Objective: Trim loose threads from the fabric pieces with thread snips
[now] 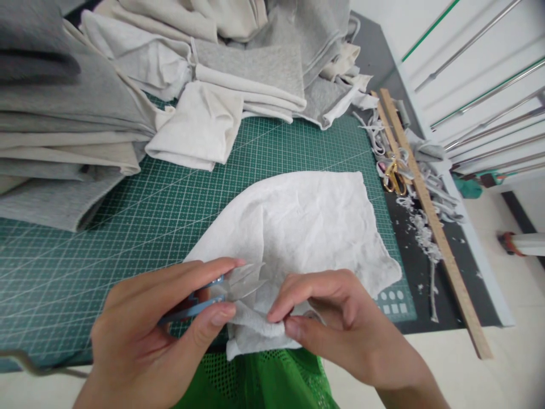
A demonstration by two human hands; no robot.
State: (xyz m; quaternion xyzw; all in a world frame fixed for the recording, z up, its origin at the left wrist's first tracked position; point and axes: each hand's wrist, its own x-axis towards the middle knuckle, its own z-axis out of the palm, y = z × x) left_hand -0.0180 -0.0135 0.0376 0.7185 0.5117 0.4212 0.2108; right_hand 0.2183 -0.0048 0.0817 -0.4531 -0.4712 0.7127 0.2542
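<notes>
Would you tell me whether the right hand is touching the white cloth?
Touching. The head view shows the right hand pinching a fold of the white cloth between thumb and forefinger, near the snips in the left hand.

Crumpled matt white cloth (pixel 306 227)

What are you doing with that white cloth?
A person's left hand holds small blue-handled snips with the blades at the near edge of a white cloth. The right hand pinches that edge. The cloth lies on a green cutting mat, with folded fabric piles behind.
</notes>
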